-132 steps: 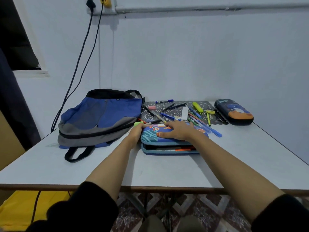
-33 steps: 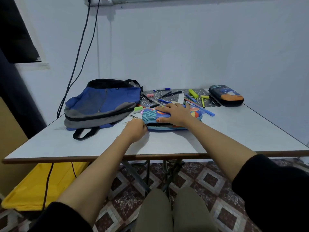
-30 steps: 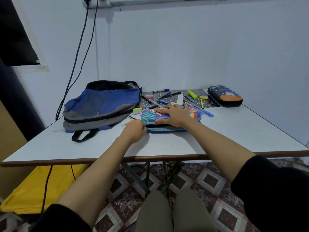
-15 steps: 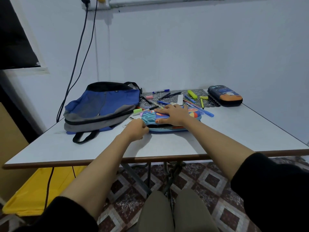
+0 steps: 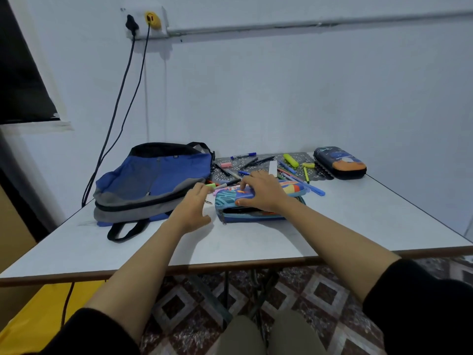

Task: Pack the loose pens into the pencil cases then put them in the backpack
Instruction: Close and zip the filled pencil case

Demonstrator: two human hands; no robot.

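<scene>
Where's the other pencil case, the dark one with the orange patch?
In the head view, the dark pencil case lies at the far right of the table, near the wall, beside the patterned mat.

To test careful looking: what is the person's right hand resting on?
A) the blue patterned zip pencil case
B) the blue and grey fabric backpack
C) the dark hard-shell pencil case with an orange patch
A: the right hand rests on top of the blue patterned zip pencil case, thumb at its front edge.

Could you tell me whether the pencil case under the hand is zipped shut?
Not shut: the colourful pencil case shows a dark gap along its near edge, below the right hand.
</scene>
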